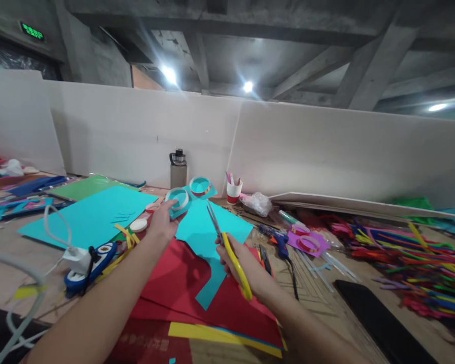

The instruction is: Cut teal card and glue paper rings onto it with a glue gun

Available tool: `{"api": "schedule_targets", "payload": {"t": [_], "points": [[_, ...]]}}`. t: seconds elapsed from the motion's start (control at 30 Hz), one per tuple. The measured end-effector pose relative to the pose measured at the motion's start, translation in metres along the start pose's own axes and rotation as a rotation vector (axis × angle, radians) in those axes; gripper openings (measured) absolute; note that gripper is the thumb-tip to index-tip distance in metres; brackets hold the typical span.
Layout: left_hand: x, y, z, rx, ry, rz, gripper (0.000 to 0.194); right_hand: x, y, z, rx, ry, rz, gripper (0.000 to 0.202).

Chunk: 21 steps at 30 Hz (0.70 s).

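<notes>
My left hand reaches forward with its fingers closed on a white-rimmed ring that has turquoise paper at it. Just behind it stands a second ring with a red band, on a piece of turquoise paper. My right hand grips a pair of scissors by the yellow handles, blades pointing up and away. Below the blades lies a cut turquoise sheet, with a strip reaching toward me over red sheets.
At left are a turquoise sheet and a blue power strip with white cables. A bottle and a paper cup stand near the white board. A glue gun, pipe cleaners and a black phone-like slab lie right.
</notes>
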<state>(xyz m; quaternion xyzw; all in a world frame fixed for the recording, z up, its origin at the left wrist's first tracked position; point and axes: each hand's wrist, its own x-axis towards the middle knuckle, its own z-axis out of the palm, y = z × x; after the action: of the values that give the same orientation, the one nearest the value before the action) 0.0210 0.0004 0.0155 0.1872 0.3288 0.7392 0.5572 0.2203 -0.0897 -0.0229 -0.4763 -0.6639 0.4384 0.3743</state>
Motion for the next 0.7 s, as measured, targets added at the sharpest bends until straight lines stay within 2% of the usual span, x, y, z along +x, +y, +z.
{"api": "schedule_targets", "payload": {"t": [0.07, 0.13, 0.2, 0.3, 0.47, 0.7], "points": [[-0.011, -0.006, 0.004, 0.036, -0.044, 0.018, 0.022, -0.002, -0.003, -0.001, -0.019, -0.041, 0.024, 0.03], [-0.018, -0.011, 0.006, 0.08, -0.139, 0.021, 0.021, -0.002, -0.005, -0.002, -0.014, -0.053, 0.042, 0.029], [-0.023, -0.016, 0.006, 0.116, -0.218, 0.016, 0.022, -0.001, -0.004, -0.003, -0.032, -0.045, 0.042, 0.028], [-0.029, -0.022, 0.007, 0.145, -0.277, 0.016, 0.026, 0.001, -0.002, -0.004, -0.059, -0.017, 0.038, 0.029], [-0.038, -0.028, 0.01, 0.139, -0.294, 0.018, 0.028, -0.001, -0.001, -0.001, 0.016, -0.011, 0.071, 0.033], [-0.037, -0.031, 0.008, 0.163, -0.278, 0.016, 0.028, 0.0, -0.001, -0.001, -0.062, 0.008, 0.043, 0.031]]}}
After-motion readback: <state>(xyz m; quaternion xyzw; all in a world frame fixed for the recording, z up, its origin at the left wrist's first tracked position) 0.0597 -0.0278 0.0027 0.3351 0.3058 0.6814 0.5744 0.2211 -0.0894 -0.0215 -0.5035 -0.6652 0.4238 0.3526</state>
